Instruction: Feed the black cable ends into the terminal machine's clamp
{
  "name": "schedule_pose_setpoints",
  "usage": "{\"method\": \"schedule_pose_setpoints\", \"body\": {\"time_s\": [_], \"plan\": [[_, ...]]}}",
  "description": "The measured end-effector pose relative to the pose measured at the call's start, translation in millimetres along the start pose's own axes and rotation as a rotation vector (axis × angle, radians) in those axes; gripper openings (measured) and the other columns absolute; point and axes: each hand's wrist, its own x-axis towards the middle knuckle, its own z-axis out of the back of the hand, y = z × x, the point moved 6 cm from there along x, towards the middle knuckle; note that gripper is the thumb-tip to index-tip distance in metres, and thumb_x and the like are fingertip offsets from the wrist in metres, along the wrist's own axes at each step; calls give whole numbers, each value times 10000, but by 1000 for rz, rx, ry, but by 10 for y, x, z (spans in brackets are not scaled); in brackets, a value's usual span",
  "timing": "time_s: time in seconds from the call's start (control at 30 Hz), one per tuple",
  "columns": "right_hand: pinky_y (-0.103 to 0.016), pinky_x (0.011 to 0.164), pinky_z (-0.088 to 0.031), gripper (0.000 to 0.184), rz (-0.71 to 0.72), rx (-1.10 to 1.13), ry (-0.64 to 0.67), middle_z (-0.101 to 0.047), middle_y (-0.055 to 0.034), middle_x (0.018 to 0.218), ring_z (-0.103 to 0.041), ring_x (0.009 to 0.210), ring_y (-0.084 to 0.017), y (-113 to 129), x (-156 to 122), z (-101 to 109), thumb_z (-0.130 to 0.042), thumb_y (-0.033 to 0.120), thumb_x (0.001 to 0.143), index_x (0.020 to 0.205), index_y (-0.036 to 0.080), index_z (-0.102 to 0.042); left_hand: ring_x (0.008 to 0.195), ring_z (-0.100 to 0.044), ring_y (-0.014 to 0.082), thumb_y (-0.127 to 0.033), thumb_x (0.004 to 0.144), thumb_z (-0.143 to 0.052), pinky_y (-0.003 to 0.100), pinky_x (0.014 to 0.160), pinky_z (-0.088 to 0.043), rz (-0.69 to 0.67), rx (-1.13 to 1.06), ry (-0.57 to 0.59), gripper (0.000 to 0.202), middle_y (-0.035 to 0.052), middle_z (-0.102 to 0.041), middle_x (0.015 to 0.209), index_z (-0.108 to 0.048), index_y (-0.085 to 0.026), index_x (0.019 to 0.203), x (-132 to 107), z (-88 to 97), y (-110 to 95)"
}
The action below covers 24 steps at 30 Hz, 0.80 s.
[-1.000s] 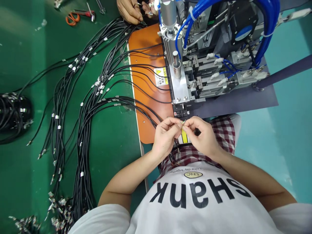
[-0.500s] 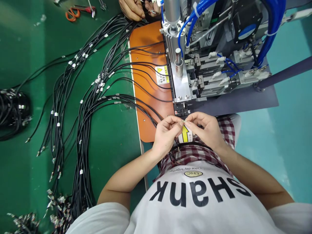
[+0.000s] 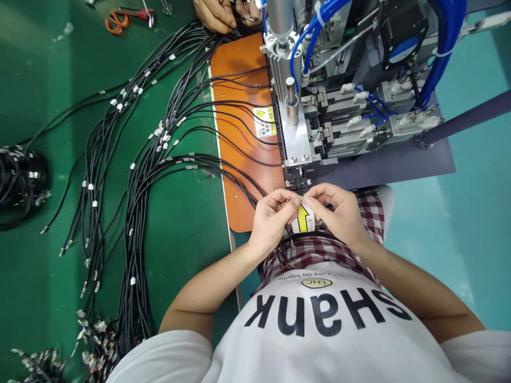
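My left hand and my right hand meet fingertip to fingertip just below the machine's black jaw. Both pinch the thin stripped end of a black cable, whose body drops from my left hand toward my lap. A yellow arrow label shows between the two hands. The orange plate lies to the left of my hands, with several black cables running across it into the machine.
A metal machine with blue air hoses stands ahead. Many black cables with metal clips fan over the green table. Another person's hands work at the far edge. Orange-handled scissors lie at top left.
Both hands moved up a little toward the machine's jaw with the cable end pinched between them; the yellow arrow label came into view.
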Motion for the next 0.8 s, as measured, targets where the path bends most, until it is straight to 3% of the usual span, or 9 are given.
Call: {"method": "schedule_pose_setpoints", "body": {"time_s": [0.2,0.33,0.5,0.57,0.7,0.8], "plan": [[-320,682,-533,166,95,-82,-27,-727,-38,969,-628,669,-141,73,17,72,-704,358,893,988,232,-756,508,-380,39,-349,814,-798,190,497,-283,23,11,20,236,-42,-517,595,-679,-147,839,-11,4,26],[-335,684,-522,77,210,-168,-47,-710,-31,863,-639,715,-173,170,34,50,-700,298,894,857,239,-734,505,-409,44,-352,803,-814,184,497,-306,21,22,46,244,-41,-528,578,-689,-148,848,-6,-2,16],[-381,795,-482,50,383,-398,-69,-716,-44,891,-648,823,-210,211,-27,48,-655,228,920,883,244,-685,485,-452,48,-326,819,-808,191,487,-353,-32,47,55,203,-25,-589,627,-710,-158,881,-12,-9,21],[-380,786,-470,58,348,-372,-74,-693,-41,873,-633,815,-208,152,-80,67,-644,225,926,872,241,-658,514,-498,59,-293,845,-781,206,503,-401,-132,141,45,147,-3,-629,716,-730,-171,908,-44,-18,-1],[-334,679,-455,138,95,-126,9,-591,-15,784,-552,703,-169,-35,-173,90,-598,257,961,826,235,-617,780,-644,141,-170,883,-713,260,686,-522,-496,531,96,104,59,-687,896,-756,-194,975,-174,-118,-174],[-315,663,-440,149,15,-55,37,-584,-10,778,-538,700,-156,-77,-118,143,-618,278,954,816,222,-626,899,-660,172,-129,920,-647,292,792,-547,-585,743,208,207,74,-698,959,-718,-203,1100,-161,-174,-275]]}}
